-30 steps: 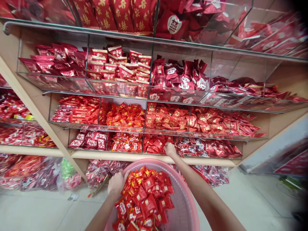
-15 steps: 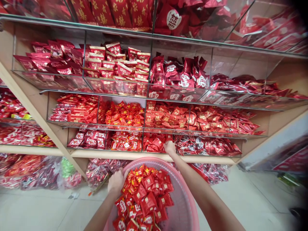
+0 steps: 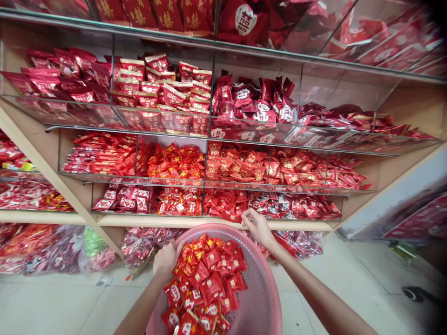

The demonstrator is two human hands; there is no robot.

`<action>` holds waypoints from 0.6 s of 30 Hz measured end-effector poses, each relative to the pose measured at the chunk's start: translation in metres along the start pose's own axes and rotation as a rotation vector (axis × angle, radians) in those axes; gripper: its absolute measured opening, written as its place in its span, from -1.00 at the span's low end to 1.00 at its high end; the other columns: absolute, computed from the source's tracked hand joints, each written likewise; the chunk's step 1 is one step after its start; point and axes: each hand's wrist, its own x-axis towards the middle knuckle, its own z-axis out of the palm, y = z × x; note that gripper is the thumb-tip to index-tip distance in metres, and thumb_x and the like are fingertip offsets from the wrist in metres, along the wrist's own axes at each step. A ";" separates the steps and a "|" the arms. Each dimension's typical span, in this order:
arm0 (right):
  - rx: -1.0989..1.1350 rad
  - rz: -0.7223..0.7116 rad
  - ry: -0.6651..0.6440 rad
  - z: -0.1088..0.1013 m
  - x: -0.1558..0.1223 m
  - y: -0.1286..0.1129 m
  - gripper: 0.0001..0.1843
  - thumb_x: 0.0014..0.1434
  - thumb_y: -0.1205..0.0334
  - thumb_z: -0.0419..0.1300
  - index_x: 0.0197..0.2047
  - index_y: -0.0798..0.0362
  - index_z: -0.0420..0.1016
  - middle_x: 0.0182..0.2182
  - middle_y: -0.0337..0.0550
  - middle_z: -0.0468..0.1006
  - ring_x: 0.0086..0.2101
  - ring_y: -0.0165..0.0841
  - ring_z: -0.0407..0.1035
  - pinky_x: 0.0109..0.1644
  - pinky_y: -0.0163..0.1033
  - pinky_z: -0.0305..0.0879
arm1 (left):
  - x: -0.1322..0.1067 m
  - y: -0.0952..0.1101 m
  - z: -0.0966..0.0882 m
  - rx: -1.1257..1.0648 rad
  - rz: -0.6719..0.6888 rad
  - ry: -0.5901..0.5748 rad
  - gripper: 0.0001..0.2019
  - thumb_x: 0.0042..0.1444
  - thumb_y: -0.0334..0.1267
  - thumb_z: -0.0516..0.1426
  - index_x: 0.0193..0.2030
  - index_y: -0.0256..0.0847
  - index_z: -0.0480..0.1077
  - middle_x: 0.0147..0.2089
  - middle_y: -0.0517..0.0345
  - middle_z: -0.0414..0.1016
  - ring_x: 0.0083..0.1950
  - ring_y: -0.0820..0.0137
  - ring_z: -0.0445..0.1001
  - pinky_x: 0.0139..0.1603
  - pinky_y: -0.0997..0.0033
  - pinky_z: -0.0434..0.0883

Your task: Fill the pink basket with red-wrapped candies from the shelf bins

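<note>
A pink plastic basket (image 3: 270, 274) stands in front of me, partly filled with red wrapped candies (image 3: 213, 286). My left hand (image 3: 165, 258) is closed over the basket's left rim. Just above the far rim, my right hand (image 3: 256, 225) pinches a red candy packet (image 3: 231, 216) at its right end. Behind that packet lies the bottom shelf compartment of red candies (image 3: 223, 201), close to the basket's far side.
Glass-fronted shelves (image 3: 240, 184) hold many red packets in divided compartments. A wooden ledge (image 3: 136, 220) runs along the bottom, with plastic bags of candy (image 3: 148, 242) beneath it. A dark object (image 3: 414, 294) lies on the tiled floor at right.
My right hand has drawn back from the bottom compartment toward the basket, now with a red candy packet in its fingers. My left hand stays on the rim. The view has shifted slightly.
</note>
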 end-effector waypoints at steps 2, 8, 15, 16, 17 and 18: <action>0.047 0.045 -0.106 -0.009 -0.025 0.001 -0.80 0.13 0.08 -0.01 -0.38 0.04 0.24 -0.57 -0.30 0.37 -0.54 -0.46 0.30 -0.41 -0.37 0.23 | 0.000 0.000 0.000 -0.007 -0.002 -0.004 -0.37 0.09 0.17 -0.28 -0.09 -0.29 0.33 -0.32 -0.13 0.51 -0.28 0.12 0.50 -0.30 0.21 0.36; 0.155 0.346 -0.446 -0.007 -0.082 0.020 -0.77 0.06 0.07 0.05 -0.45 0.05 0.16 -0.64 -0.38 0.30 -0.64 -0.48 0.31 -0.57 -0.41 0.17 | -0.001 0.001 -0.003 -0.018 0.004 -0.016 -0.36 0.09 0.16 -0.29 -0.10 -0.31 0.35 -0.33 -0.16 0.51 -0.26 0.13 0.50 -0.30 0.24 0.35; 0.070 0.718 -0.534 0.020 -0.094 0.042 -0.90 -0.04 0.30 0.06 -0.46 0.03 0.13 -0.72 -0.40 0.28 -0.67 -0.38 0.36 -0.69 -0.43 0.11 | 0.000 -0.001 0.000 -0.017 0.011 0.003 -0.35 0.08 0.18 -0.31 -0.12 -0.28 0.34 -0.35 -0.14 0.51 -0.28 0.10 0.50 -0.32 0.21 0.36; -0.001 0.756 -0.509 0.024 -0.093 0.047 -0.91 -0.05 0.34 0.04 -0.48 0.03 0.14 -0.75 -0.40 0.26 -0.67 -0.37 0.36 -0.69 -0.42 0.12 | 0.000 -0.001 0.001 -0.015 0.011 0.003 -0.36 0.08 0.18 -0.30 -0.12 -0.28 0.34 -0.35 -0.13 0.51 -0.28 0.10 0.50 -0.32 0.21 0.36; -0.086 0.773 -0.484 0.028 -0.091 0.052 -0.91 -0.06 0.38 0.03 -0.50 0.03 0.15 -0.77 -0.38 0.24 -0.68 -0.36 0.35 -0.68 -0.40 0.13 | 0.001 -0.001 0.002 -0.013 0.008 0.002 -0.37 0.08 0.18 -0.29 -0.12 -0.28 0.34 -0.36 -0.13 0.51 -0.28 0.10 0.50 -0.32 0.21 0.36; -0.176 0.766 -0.465 0.031 -0.090 0.057 -0.90 -0.07 0.41 0.03 -0.52 0.04 0.17 -0.78 -0.36 0.24 -0.68 -0.35 0.35 -0.67 -0.39 0.14 | 0.001 -0.001 0.002 -0.011 0.002 0.001 -0.37 0.09 0.17 -0.28 -0.11 -0.29 0.34 -0.36 -0.13 0.51 -0.28 0.10 0.50 -0.32 0.21 0.36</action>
